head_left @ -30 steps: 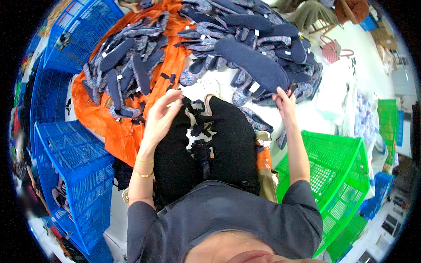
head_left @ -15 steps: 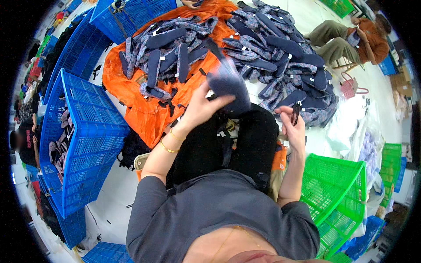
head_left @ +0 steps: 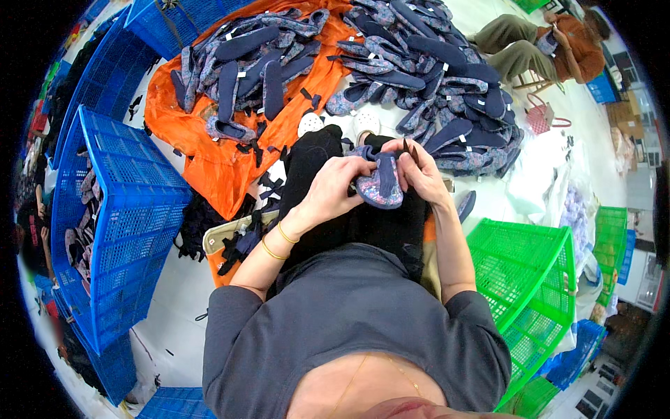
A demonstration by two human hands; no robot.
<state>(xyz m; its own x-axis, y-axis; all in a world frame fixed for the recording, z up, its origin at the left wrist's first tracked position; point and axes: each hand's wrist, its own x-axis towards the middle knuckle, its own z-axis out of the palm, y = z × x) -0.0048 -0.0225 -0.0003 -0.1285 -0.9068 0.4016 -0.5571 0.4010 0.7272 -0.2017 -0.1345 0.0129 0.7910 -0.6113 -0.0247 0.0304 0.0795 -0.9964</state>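
We hold the floral shoe insole (head_left: 380,185) over our lap, left hand (head_left: 328,192) and right hand (head_left: 419,171) both grasping it. It may slip down among the loose black straps (head_left: 241,241) if our fingers relax.

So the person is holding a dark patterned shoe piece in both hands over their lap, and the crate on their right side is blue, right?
Not quite: the crate on the person's right side is green, as the head view shows; the blue crates stand on their left. The rest holds: the left hand and right hand both hold the dark patterned shoe piece over the lap.
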